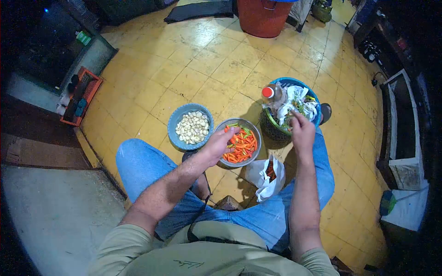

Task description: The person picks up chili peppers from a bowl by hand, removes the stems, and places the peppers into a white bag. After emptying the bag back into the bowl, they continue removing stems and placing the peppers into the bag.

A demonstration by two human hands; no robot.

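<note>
My left hand [220, 146] reaches over the grey colander [217, 130], thumb and fingertips apart above the orange-red chili peppers [243, 151] in it. A few green chilies lie among them at the far side. My right hand [302, 135] is over the near edge of the blue-green waste basket [271, 120], fingers pinched together on something I cannot make out. Below the hands, an open white plastic bag [269, 187] with more red chilies [270, 171] stands between my legs. Left of the colander sits a blue basin [174, 138] of peeled garlic cloves [192, 127].
Plastic wrappers [299, 99] and a clear bottle with a red cap [268, 92] fill the basket. A large red tub [260, 20] stands on the yellow tiles ahead. An orange crate [92, 94] is at the left, a white-framed shelf [405, 168] at the right.
</note>
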